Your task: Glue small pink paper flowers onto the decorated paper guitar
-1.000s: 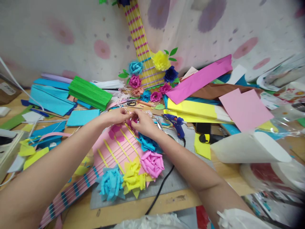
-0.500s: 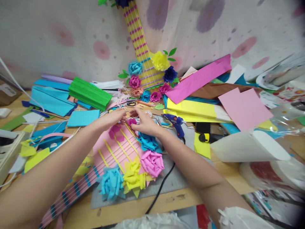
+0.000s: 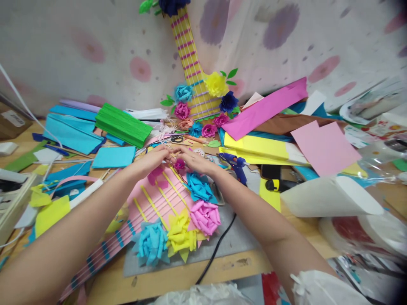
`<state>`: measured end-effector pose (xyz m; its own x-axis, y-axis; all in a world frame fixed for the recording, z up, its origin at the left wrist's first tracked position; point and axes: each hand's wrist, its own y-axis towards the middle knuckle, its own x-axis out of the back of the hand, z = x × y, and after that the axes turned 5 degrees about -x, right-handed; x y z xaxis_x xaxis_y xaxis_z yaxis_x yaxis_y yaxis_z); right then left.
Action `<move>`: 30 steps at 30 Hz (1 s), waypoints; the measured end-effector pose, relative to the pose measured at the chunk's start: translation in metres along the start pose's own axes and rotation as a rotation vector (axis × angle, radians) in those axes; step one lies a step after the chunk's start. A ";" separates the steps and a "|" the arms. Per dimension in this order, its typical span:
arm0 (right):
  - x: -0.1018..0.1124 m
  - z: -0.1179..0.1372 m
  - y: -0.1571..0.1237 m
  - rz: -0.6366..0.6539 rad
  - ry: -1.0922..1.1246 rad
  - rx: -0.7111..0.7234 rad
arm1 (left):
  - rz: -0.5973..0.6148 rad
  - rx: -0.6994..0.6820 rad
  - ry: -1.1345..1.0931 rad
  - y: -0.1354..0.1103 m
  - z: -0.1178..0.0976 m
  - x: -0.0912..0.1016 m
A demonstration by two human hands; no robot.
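Pink and flat, a guitar shape with yellow and blue strips (image 3: 159,201) is lying on the grey mat (image 3: 237,237) on the wooden desk (image 3: 178,277), its long axis running diagonally, neck pointing lower left. The frame is cutting off the neck's end. The left hand (image 3: 159,157) and right hand (image 3: 194,161) are bending half-curled beside the small magenta flower (image 3: 179,164); fingertips are overlapping, so whether either grip is grasping anything is remaining unclear.

Flat pink, yellow-barred guitar (image 3: 160,203): lying aslant on the near side of the right hand (image 3: 194,161), bearing large, bright paper flowers (image 3: 205,217)
Small magenta blossom (image 3: 179,164): sitting just beside that hand
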<state>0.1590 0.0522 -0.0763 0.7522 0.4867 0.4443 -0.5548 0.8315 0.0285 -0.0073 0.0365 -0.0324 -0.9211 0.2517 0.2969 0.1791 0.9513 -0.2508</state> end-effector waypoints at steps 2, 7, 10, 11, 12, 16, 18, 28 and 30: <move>0.000 -0.001 0.000 0.006 0.013 -0.006 | -0.033 -0.002 0.016 -0.001 0.000 0.002; -0.001 0.000 0.000 -0.001 0.038 -0.024 | -0.028 -0.055 0.138 -0.003 0.008 0.007; -0.001 0.002 0.000 0.015 0.056 -0.048 | -0.001 -0.045 0.218 -0.007 0.012 0.008; -0.001 0.002 0.000 0.016 0.062 -0.048 | 0.002 -0.044 0.244 -0.009 0.012 0.008; 0.000 0.002 0.000 0.014 0.068 -0.046 | -0.001 -0.045 0.268 -0.011 0.012 0.008; 0.001 0.000 -0.001 0.001 0.077 -0.033 | -0.033 -0.044 0.314 -0.015 0.014 0.007; 0.001 0.000 -0.001 0.011 0.075 -0.022 | -0.043 -0.043 0.310 -0.015 0.016 0.006; -0.003 -0.003 0.006 0.015 0.103 -0.017 | -0.099 -0.099 0.294 -0.014 0.025 0.004; -0.003 -0.004 0.006 0.014 0.108 -0.020 | -0.102 -0.100 0.326 -0.016 0.023 0.002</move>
<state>0.1547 0.0564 -0.0811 0.7791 0.5233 0.3452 -0.5590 0.8291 0.0046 -0.0201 0.0179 -0.0492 -0.7804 0.1828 0.5979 0.1398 0.9831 -0.1181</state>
